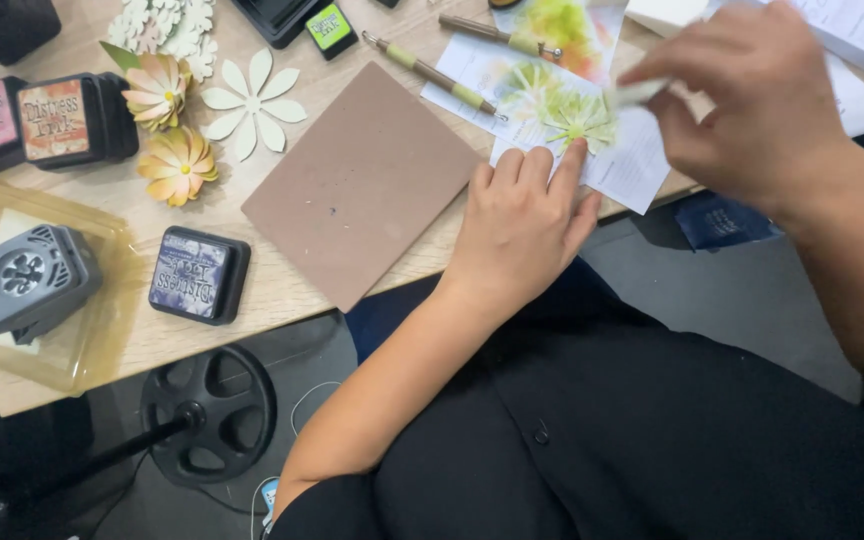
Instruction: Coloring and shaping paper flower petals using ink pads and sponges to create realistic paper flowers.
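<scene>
Left hand (522, 215) flat, fingers pinning green-inked paper flower (577, 118) to worktop (282, 280); right hand (752, 100) blurred, grip closed on pale applicator (637, 93).

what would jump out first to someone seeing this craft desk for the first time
The two hands at upper right: the left hand pins a green-inked paper flower on white paper, while the blurred right hand holds a pale tool above it. Next, the brown mat at the centre, with peach paper flowers and ink pads to its left.
</scene>
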